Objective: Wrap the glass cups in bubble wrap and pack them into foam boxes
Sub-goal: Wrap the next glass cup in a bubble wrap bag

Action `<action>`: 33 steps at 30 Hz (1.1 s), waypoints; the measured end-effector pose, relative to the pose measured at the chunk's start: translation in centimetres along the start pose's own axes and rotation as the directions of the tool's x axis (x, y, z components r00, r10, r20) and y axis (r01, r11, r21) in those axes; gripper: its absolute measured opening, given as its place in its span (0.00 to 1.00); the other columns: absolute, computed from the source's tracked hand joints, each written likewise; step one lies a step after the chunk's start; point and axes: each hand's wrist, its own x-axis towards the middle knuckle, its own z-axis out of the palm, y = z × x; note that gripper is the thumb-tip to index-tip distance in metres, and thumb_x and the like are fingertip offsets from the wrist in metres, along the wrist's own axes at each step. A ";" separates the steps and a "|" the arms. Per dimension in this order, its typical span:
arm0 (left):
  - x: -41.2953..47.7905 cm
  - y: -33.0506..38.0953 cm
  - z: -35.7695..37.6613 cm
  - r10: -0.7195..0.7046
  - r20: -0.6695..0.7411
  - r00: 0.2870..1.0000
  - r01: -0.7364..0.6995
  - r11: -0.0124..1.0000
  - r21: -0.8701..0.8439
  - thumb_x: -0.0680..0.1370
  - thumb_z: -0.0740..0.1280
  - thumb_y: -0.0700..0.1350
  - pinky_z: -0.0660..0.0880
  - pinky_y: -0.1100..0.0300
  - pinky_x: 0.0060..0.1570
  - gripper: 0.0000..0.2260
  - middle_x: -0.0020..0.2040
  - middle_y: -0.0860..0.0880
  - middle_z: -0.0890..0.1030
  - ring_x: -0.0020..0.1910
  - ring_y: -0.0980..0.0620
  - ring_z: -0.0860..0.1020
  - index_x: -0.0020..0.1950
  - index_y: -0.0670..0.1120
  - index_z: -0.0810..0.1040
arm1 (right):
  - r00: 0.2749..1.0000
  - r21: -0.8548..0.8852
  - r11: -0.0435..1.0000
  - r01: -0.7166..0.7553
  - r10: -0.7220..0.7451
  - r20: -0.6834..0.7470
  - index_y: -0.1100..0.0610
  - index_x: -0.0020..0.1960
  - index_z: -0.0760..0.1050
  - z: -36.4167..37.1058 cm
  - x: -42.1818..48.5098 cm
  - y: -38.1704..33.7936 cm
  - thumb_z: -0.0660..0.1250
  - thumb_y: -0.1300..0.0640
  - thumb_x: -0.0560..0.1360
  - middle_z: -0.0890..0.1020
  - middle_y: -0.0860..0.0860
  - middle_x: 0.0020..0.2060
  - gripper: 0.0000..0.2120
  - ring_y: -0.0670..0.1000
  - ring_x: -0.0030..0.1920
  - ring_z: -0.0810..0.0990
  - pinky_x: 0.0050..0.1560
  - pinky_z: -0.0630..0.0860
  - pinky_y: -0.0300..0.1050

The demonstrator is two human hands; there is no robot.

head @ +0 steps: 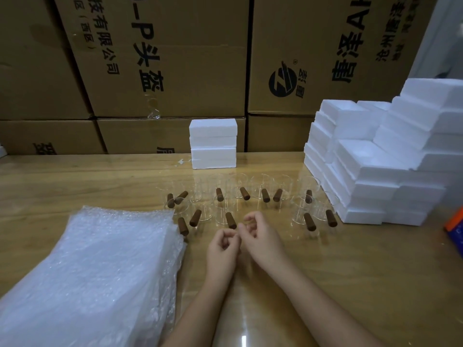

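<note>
The glass cups are see-through enough that they nearly vanish against the wooden table. What really gives them away are the stubby brown handles, which look like wood and stick out at all sorts of angles. They stand in a loose cluster in two rough rows across the middle of the table, just beyond the person's hands. None of them is wrapped.

The left hand has its fingers curled in toward the palm with nothing visible in them. The right hand is looser, with half-bent fingers that hold nothing. The two hands nearly touch at the fingertips, just short of the nearest cup.

A thick stack of bubble wrap sheets lies on the left, its corner just beside the leftmost cups.

As for containers, two closed foam boxes are stacked behind the cups against the cardboard cartons, lids on, so their insides are hidden. A big foam pile sits on the right, and the upturned pieces there show only white hollows. An orange and blue item pokes in at the right edge.
</note>
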 end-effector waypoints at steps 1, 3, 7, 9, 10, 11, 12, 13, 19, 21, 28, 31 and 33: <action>0.0 0.0 0.0 -0.001 -0.031 1.000 0.000 1.000 -0.016 0.77 0.65 0.37 0.65 0.65 0.23 0.05 0.24 0.53 0.72 0.22 0.57 0.68 0.41 0.43 0.76 | 0.997 -0.047 0.997 -0.068 0.070 0.023 0.47 0.56 0.70 0.5 0.7 -0.1 0.64 0.46 0.76 0.77 0.43 0.40 0.11 0.44 0.43 0.77 0.46 0.74 0.43; 0.1 0.1 -0.3 -0.024 -0.072 0.997 0.020 0.998 -0.062 0.78 0.65 0.38 0.65 0.64 0.21 0.05 0.24 0.52 0.73 0.22 0.56 0.69 0.42 0.42 0.75 | 0.985 -0.110 0.982 -0.151 0.160 0.070 0.53 0.65 0.67 1.6 1.7 0.0 0.61 0.43 0.77 0.78 0.45 0.44 0.21 0.48 0.49 0.78 0.51 0.74 0.46; 0.2 0.2 -0.3 -0.057 -0.096 0.994 0.046 0.992 -0.116 0.79 0.63 0.39 0.64 0.64 0.19 0.05 0.25 0.51 0.73 0.21 0.56 0.68 0.43 0.41 0.74 | 0.978 -0.150 0.971 -0.187 0.198 0.062 0.54 0.68 0.66 3.4 2.5 0.3 0.62 0.41 0.77 0.81 0.49 0.52 0.25 0.52 0.55 0.78 0.54 0.75 0.50; 0.3 0.3 -0.2 -0.059 -0.080 0.995 0.049 0.991 -0.123 0.79 0.63 0.39 0.64 0.65 0.20 0.06 0.24 0.52 0.72 0.22 0.57 0.68 0.43 0.41 0.74 | 0.983 -0.150 0.974 -0.172 0.180 0.043 0.54 0.66 0.68 3.9 2.7 0.2 0.61 0.44 0.78 0.81 0.50 0.53 0.21 0.53 0.54 0.79 0.52 0.76 0.49; 0.4 0.3 -0.2 -0.061 -0.076 0.995 0.051 0.991 -0.124 0.79 0.63 0.39 0.65 0.65 0.21 0.06 0.24 0.52 0.72 0.22 0.57 0.68 0.43 0.42 0.74 | 0.986 -0.149 0.976 -0.159 0.166 0.029 0.54 0.65 0.69 4.0 2.7 0.2 0.61 0.46 0.78 0.81 0.51 0.54 0.19 0.53 0.53 0.79 0.51 0.76 0.48; 0.5 0.2 -0.3 -0.061 -0.077 0.995 0.051 0.991 -0.123 0.79 0.62 0.39 0.65 0.64 0.21 0.06 0.25 0.52 0.73 0.22 0.56 0.68 0.43 0.42 0.74 | 0.988 -0.156 0.976 -0.154 0.156 0.004 0.55 0.64 0.70 4.0 2.6 0.2 0.61 0.47 0.79 0.81 0.51 0.53 0.17 0.53 0.52 0.80 0.49 0.75 0.46; 0.5 0.2 -0.4 -0.061 -0.082 0.995 0.050 0.991 -0.122 0.79 0.62 0.39 0.65 0.63 0.21 0.05 0.25 0.51 0.74 0.22 0.56 0.69 0.44 0.42 0.74 | 0.988 -0.157 0.976 -0.153 0.149 -0.035 0.55 0.62 0.71 3.8 2.6 0.4 0.60 0.49 0.79 0.82 0.51 0.51 0.15 0.53 0.50 0.80 0.45 0.74 0.45; 0.6 0.1 -0.4 -0.060 -0.089 0.994 0.049 0.991 -0.121 0.80 0.62 0.39 0.65 0.63 0.20 0.05 0.26 0.51 0.75 0.22 0.56 0.70 0.44 0.43 0.74 | 0.986 -0.148 0.977 -0.156 0.146 -0.075 0.55 0.60 0.72 3.4 2.5 0.7 0.60 0.50 0.79 0.82 0.51 0.48 0.13 0.53 0.47 0.80 0.41 0.72 0.43; 1.2 0.3 -0.3 -0.080 -0.141 0.987 0.055 0.984 -0.170 0.79 0.64 0.41 0.77 0.59 0.45 0.07 0.50 0.51 0.78 0.45 0.56 0.78 0.52 0.53 0.75 | 0.985 0.205 0.973 -0.108 0.133 -0.111 0.46 0.47 0.74 -0.3 1.0 3.7 0.60 0.53 0.79 0.80 0.46 0.32 0.05 0.47 0.34 0.79 0.34 0.76 0.46; 1.0 0.4 -0.2 -0.034 -0.076 0.997 0.024 0.991 -0.130 0.79 0.64 0.46 0.75 0.57 0.55 0.10 0.58 0.55 0.75 0.56 0.56 0.75 0.59 0.54 0.73 | 0.991 0.321 0.944 -0.081 0.112 -0.078 0.45 0.45 0.74 -1.0 0.1 4.3 0.60 0.54 0.80 0.80 0.44 0.30 0.07 0.42 0.31 0.78 0.32 0.75 0.40; 0.8 1.4 0.2 -0.034 0.187 0.982 0.072 0.977 -0.199 0.73 0.59 0.62 0.77 0.59 0.38 0.21 0.53 0.45 0.82 0.42 0.51 0.81 0.59 0.51 0.71 | 0.995 0.290 0.954 0.079 -0.057 -0.085 0.50 0.43 0.74 -2.1 -1.1 3.3 0.58 0.56 0.80 0.74 0.44 0.28 0.09 0.43 0.29 0.71 0.31 0.69 0.37; 0.7 1.4 0.5 -0.031 0.191 0.981 0.072 0.975 -0.212 0.72 0.59 0.59 0.75 0.63 0.29 0.20 0.48 0.44 0.82 0.34 0.53 0.80 0.58 0.49 0.72 | 0.867 -0.335 0.851 0.405 -0.474 -0.153 0.56 0.45 0.76 -2.7 -1.2 3.1 0.57 0.54 0.76 0.75 0.45 0.35 0.11 0.43 0.34 0.74 0.32 0.71 0.38; 0.7 1.0 0.5 -0.012 0.185 0.983 0.049 0.980 -0.193 0.73 0.61 0.61 0.77 0.62 0.34 0.23 0.51 0.44 0.82 0.39 0.54 0.82 0.62 0.49 0.72 | 0.784 -0.578 0.683 0.447 -0.610 -0.114 0.59 0.42 0.77 -2.6 -1.1 2.7 0.57 0.55 0.75 0.77 0.50 0.35 0.12 0.50 0.33 0.75 0.27 0.72 0.42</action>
